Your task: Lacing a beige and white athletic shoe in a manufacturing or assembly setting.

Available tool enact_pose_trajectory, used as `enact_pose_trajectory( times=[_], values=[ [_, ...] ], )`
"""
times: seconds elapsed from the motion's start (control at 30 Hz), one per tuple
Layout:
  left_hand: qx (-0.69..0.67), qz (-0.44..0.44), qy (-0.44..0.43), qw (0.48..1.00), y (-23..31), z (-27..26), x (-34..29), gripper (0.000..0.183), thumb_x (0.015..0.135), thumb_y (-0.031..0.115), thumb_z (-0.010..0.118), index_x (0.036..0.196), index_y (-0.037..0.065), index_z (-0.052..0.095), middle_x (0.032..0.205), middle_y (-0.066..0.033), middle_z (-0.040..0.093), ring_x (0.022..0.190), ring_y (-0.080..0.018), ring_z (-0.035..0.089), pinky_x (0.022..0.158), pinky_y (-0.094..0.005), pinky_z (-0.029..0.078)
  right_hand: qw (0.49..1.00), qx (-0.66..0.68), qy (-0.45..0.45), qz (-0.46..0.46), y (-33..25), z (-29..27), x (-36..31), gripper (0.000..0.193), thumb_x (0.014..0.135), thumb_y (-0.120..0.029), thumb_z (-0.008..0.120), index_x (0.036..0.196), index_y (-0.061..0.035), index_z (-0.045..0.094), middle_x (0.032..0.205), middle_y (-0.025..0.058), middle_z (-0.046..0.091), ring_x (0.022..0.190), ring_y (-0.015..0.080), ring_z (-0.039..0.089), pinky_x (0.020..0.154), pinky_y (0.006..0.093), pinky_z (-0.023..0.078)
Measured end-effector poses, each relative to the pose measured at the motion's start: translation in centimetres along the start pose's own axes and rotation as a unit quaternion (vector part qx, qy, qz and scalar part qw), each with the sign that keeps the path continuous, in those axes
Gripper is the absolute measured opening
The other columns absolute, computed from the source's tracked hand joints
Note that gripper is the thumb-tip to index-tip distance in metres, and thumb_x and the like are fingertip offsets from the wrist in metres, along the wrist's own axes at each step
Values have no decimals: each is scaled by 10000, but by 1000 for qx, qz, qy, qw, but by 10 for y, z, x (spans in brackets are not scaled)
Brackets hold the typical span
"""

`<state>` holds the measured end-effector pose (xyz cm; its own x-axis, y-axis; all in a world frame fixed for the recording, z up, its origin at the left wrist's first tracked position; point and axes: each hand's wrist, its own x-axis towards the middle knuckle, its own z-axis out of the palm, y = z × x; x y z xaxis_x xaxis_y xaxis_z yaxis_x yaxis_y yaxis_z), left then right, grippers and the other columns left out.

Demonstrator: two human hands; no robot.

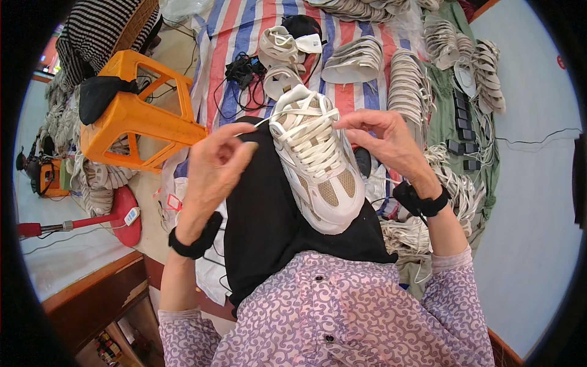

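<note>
A white and beige sneaker (336, 196) lies on my lap, toe toward me and collar away. Its flat cream shoelace (319, 156) crosses the tongue in several rows, with loose-looking loops near the top. A strand of that lace stretches out left from the collar to my left hand (217, 168), which holds it at the fingertips. At the sneaker's upper right edge, my right hand (385, 137) has its fingertips bent together on the lace by the top eyelets; the exact grip is partly hidden.
On the striped sheet (229, 21) beyond stand more shoe pieces (354, 60) and a tangle of black cable (246, 70). Rows of stacked uppers (408, 82) line the right. An orange stool (134, 122) stands left, near a red stand base (126, 217).
</note>
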<state>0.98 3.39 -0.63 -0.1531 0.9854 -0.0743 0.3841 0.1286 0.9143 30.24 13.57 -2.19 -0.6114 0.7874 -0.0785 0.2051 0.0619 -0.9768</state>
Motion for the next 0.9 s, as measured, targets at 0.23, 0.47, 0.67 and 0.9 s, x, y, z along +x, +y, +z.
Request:
enact_pose_trajectory(
  times=[0.23, 0.47, 0.67, 0.9],
  values=[
    [24, 57, -74, 995, 3, 30, 16, 198, 916, 89, 678, 1098, 10, 671, 708, 59, 545, 593, -13, 486, 530, -176, 390, 992, -58, 77, -77, -21, 9, 15, 220, 921, -106, 658, 1121, -15, 669, 744, -29, 565, 677, 49, 487, 622, 210, 420],
    [-9, 39, -77, 996, 4, 45, 19, 141, 879, 85, 699, 987, -4, 694, 642, 11, 579, 563, -47, 502, 520, -219, 415, 997, -47, -29, -56, 3, -2, 34, 166, 921, -154, 684, 997, -7, 684, 710, -55, 532, 651, 30, 453, 566, 205, 368],
    [-10, 90, -72, 993, -3, 39, 26, 156, 924, 134, 699, 987, -8, 711, 768, 34, 573, 656, -42, 536, 586, -190, 430, 996, 36, -78, -16, 0, -6, 38, 169, 938, -180, 686, 967, -14, 678, 752, -66, 563, 651, 5, 455, 559, 176, 357],
    [-93, 52, -96, 990, 10, 50, 20, 122, 913, 106, 699, 950, -8, 720, 816, 20, 568, 666, -68, 495, 610, -222, 403, 994, 72, -79, 22, -14, -1, 35, 120, 923, -151, 692, 905, -38, 656, 749, -80, 567, 647, -3, 476, 551, 171, 363]
  ],
)
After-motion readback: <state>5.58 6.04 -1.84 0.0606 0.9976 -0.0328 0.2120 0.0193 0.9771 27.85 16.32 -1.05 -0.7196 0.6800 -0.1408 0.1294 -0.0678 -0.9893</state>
